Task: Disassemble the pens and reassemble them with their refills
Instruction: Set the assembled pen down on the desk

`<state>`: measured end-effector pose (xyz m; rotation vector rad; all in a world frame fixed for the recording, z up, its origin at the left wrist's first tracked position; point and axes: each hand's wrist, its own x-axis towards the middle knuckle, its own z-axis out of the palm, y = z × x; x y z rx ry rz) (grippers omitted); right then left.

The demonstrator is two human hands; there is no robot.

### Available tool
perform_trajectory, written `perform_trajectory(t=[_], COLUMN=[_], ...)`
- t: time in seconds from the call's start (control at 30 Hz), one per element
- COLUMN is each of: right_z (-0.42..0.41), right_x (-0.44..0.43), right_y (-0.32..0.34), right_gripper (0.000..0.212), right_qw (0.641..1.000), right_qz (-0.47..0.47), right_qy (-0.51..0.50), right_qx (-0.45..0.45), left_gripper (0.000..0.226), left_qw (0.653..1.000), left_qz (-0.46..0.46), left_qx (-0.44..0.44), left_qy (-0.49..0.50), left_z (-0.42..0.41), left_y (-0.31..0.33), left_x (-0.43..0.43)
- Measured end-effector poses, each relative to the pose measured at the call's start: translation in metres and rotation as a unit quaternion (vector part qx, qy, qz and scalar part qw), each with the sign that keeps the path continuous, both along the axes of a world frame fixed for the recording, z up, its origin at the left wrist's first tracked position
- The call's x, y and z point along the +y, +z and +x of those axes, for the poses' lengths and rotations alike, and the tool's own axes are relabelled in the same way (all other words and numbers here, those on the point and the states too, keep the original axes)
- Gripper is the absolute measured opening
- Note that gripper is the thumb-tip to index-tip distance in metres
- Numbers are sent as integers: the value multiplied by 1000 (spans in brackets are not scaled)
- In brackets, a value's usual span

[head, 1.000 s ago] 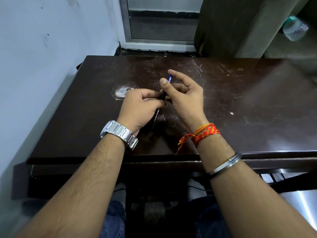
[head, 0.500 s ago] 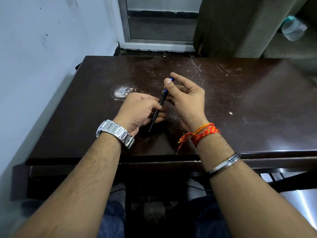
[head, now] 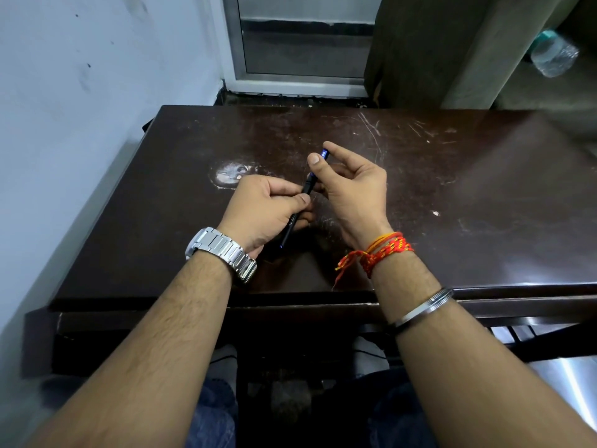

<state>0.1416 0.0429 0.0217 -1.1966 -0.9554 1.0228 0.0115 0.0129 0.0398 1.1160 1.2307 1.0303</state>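
1. Gripping a black pen (head: 298, 210) near its middle, the left hand (head: 263, 211) is held just above the dark wooden table (head: 468, 202), with its thumb pressed on the barrel and its fingers curled shut beneath it.
2. The pen is held tilted, its lower end pointing back toward the person and its upper end pointing away, between the two hands.
3. A blue tip is seen at the pen's lower end, below the left palm.
4. The upper end of the pen is pinched by the right hand (head: 352, 189) between the thumb and forefinger, while the other fingers are loosely curled and spread apart.
5. A small blue piece (head: 324, 153) is seen at the right fingertips, above the thumb; whether it is joined to the barrel or apart from it cannot be told, since the thumb hides the stretch between.
6. A silver watch (head: 223, 252) is worn on the left wrist.
7. Red and orange threads (head: 384, 250) are tied round the right wrist, and a metal bangle (head: 423, 307) is worn farther up that forearm.
8. The tabletop is marked by scratches and by a pale worn patch (head: 229, 174) just beyond the left hand.
9. A plastic bottle (head: 554, 56) is seen lying on the floor at the far right, well apart from the table.
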Motion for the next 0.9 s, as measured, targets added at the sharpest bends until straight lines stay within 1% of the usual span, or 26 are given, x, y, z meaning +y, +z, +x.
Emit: perform_trajectory(t=[0.17,0.47,0.7,0.8,0.9], right_z=[1,-2,-4,-2,4], right_x=[0,0,-1,-1,0], right_y=[-1,-5,-2,4,8], right_gripper=[32,34,36,39,37], right_qw=[1000,1000,1000,999,998], right_qz=[0,-5,-9,5,14], right_qy=[-2,5,16,22,-15], right_qx=[-6,-17,-3,27,56], left_gripper=[21,28,22,18,15], left_qw=[1000,1000,999,998,987], left_qz=[3,5,-4,2,35], left_qx=[-3,-4,-30,-20,32], left_qy=[-3,0,12,61,151], left_z=[3,2,3,1,-8], left_y=[-2,-2,1,1,-1], left_x=[-1,-3,-1,6,15])
